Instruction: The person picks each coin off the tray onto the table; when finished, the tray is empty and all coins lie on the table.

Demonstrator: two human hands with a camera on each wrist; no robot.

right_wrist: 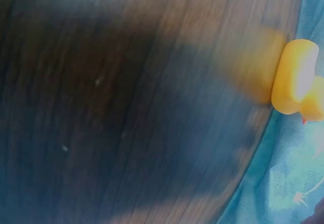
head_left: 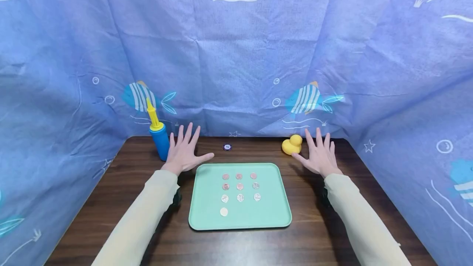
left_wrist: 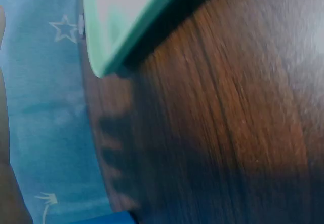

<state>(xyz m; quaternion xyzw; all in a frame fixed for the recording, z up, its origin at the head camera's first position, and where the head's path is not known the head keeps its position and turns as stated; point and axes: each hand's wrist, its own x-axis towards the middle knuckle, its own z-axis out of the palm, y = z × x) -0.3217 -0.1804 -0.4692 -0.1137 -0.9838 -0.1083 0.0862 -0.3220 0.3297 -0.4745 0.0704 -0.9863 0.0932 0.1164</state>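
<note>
In the head view my left hand has its fingers spread and holds nothing, its thumb pointing toward the back left corner of the green tray. My right hand is likewise spread with nothing in it, its thumb close to the yellow rubber duck. On the tray lie several coins in rows, coppery ones at the back and silvery ones toward the front, with a single coin in the front row. The duck also shows at the right of the right wrist view.
A blue hand pump with a yellow nozzle stands beside my left hand. Behind the tray lies a dark poker chip. Blue fish-print cloth encloses the dark wooden table at the back and both sides.
</note>
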